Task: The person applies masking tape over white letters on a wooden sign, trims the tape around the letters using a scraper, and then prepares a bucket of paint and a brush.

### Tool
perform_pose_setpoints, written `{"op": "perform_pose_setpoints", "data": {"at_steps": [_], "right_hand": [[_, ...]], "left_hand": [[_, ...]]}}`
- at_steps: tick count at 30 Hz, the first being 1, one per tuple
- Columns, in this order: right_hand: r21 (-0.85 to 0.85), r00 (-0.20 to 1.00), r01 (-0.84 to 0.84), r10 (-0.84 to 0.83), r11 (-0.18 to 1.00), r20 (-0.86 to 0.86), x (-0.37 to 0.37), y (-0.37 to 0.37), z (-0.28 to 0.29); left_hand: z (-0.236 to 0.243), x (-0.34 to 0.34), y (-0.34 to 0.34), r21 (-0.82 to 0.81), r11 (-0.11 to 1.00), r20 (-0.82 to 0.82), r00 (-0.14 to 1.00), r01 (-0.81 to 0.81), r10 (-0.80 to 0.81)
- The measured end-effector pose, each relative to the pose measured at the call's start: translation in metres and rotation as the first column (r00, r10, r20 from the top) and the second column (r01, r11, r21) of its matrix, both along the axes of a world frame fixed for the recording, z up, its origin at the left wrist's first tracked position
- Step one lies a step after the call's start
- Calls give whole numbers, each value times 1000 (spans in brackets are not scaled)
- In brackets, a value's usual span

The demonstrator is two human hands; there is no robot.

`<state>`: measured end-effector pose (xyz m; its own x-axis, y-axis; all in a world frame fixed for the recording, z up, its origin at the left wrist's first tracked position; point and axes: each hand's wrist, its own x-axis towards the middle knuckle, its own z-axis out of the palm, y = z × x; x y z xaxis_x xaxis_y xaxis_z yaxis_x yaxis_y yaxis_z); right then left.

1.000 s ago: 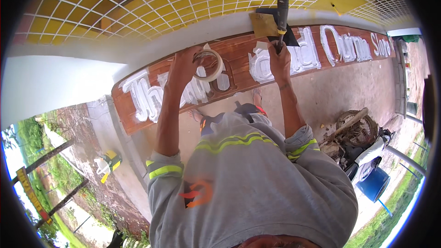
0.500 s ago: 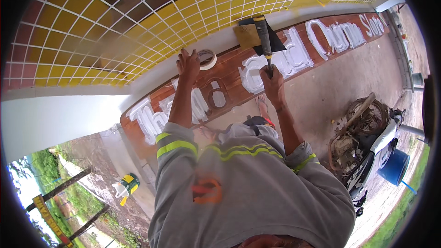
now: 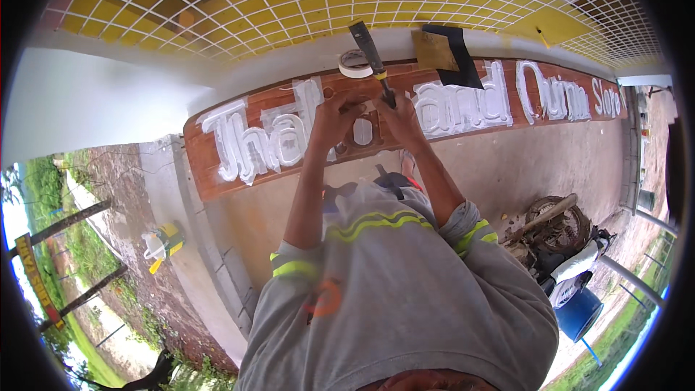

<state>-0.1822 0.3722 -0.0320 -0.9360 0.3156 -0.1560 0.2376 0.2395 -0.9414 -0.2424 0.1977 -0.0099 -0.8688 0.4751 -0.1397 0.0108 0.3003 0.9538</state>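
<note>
**Up at the sign board with a brush, both hands busy**

So the person is leaning in close to a long reddish-brown sign board (image 3: 217,166) with fat white lettering painted across it. The right hand (image 3: 399,117) is wrapped tight around the handle of a flat paintbrush (image 3: 372,56), which sticks up and away from the board at a slant, dark bristles at the top and a yellow band near the grip. The left hand (image 3: 334,117) is curled up right beside it, fingers bent in against the board near the brush handle. Can't honestly tell if it's pinching anything or just bracing there.

Just above the hands, a roll of white tape (image 3: 354,64) sits on the pale ledge, right next to the brush. A bit to the right there's a brownish square sheet (image 3: 434,49) lying on top of something black, also on that ledge. Behind it all is a wall of yellow tiles (image 3: 239,0).

Down below, well off to the right, there's a motorbike (image 3: 572,261) and a blue bucket (image 3: 578,313).
</note>
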Motion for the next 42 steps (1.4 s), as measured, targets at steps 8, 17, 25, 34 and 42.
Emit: {"op": "perform_pose_setpoints", "data": {"at_steps": [8,17,25,34,42], "right_hand": [[316,993,-94,67,944,96,-25,-28,-53],[488,997,31,5,872,-72,-13,-37,-70],[472,999,19,2,882,-44,-16,-35,-66],[512,999,19,7,859,-50,-16,-39,-71],[516,996,30,18,856,-87,-17,-37,-73]], "left_hand": [[-46,-1,-5,-262,936,-169,966,-237,198],[-67,5,13,-465,802,-312,917,-375,249],[-66,6,7,-539,785,-215,951,-306,223],[-66,3,12,-564,759,-239,944,-325,227],[-54,3,12,-576,770,-201,960,-276,194]]}}
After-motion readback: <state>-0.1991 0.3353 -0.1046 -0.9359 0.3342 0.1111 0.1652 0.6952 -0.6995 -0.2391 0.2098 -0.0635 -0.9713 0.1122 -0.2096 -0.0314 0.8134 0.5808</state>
